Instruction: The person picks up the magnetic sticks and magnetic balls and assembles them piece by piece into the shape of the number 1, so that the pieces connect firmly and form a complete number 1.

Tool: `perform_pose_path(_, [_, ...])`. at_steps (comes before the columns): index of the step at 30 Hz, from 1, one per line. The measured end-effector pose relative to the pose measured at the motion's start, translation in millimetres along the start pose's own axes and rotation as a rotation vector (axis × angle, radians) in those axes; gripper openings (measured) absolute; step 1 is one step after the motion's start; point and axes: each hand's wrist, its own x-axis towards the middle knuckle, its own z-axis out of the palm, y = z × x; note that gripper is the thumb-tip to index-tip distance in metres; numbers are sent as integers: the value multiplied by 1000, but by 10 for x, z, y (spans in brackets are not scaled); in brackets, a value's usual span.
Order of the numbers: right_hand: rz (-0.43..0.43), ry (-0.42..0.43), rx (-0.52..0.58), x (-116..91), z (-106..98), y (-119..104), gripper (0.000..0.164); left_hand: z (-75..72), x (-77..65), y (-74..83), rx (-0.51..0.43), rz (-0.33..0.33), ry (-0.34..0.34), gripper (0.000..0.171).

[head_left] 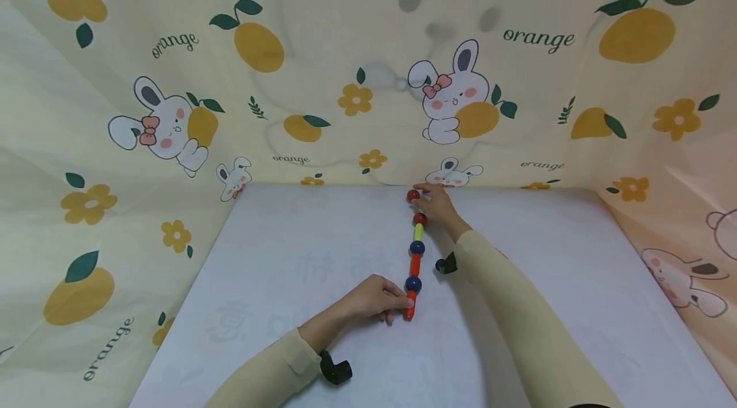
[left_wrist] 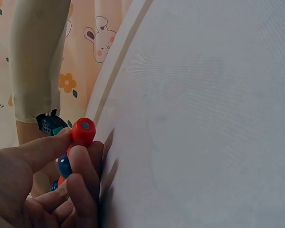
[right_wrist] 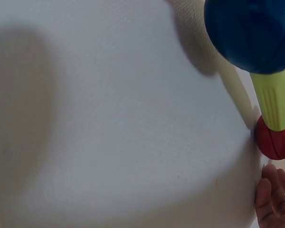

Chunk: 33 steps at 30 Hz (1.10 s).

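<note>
A row of balls and rods runs up the middle of the white table in the head view. From its near end come a red rod (head_left: 409,309), a blue ball (head_left: 413,284), another red rod (head_left: 415,265), a second blue ball (head_left: 417,247), a yellow-green rod (head_left: 418,232) and a red ball (head_left: 420,219). My left hand (head_left: 377,298) pinches the nearest red rod, whose grey end disc (left_wrist: 86,126) shows in the left wrist view. Beyond the row, my right hand (head_left: 439,204) holds a separate-looking red ball (head_left: 413,196); whether anything joins the two red balls cannot be told.
The white tabletop (head_left: 299,222) stretches to both sides of the row. A patterned cloth (head_left: 357,133) hangs behind the table and along its sides. Dark wrist cameras sit by the left sleeve (head_left: 270,369) and right sleeve (head_left: 512,306).
</note>
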Motion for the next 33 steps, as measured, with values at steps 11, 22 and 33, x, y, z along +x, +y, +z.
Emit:
perform_pose_path(11, [52, 11, -1, 53, 37, -16, 44, -3, -14, 3, 12, 5, 7, 21])
perform_pose_path(22, [-9, 56, 28, 8, -44, 11, 41, -12, 6, -21, -6, 10, -6, 21])
perform_pose_path(33, [-103, 131, 81, -102, -197, 100, 45, -11, 28, -16, -31, 19, -27, 16])
